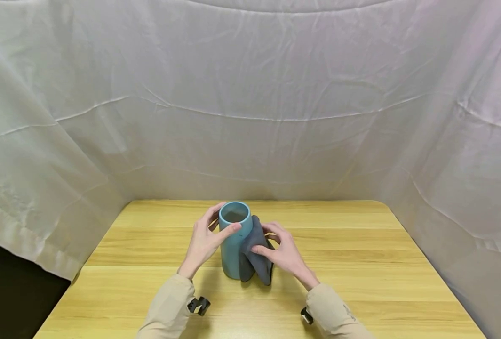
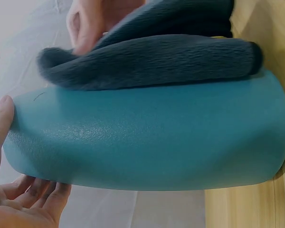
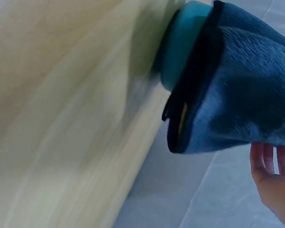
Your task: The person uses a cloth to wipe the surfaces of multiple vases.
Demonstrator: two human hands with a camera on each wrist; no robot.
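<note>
A tall teal vase [image 1: 231,256] with an open round top stands on the wooden table. My left hand [image 1: 205,240] grips it near the rim, thumb across the front and fingers round the far left side. In the left wrist view, the smooth wall of the vase [image 2: 156,137] fills the middle. A dark grey-blue cloth [image 1: 256,256] lies against the vase's right side and hangs down in folds. My right hand [image 1: 286,252] holds this cloth between thumb and fingers. The right wrist view shows the cloth [image 3: 247,85] covering most of the vase, with a dark hem.
The light wooden table [image 1: 360,263] extends to both sides and toward me. Pale fabric curtains [image 1: 267,141] hang behind the table and along its sides. A dark gap [image 1: 13,292] shows at the lower left beyond the table edge.
</note>
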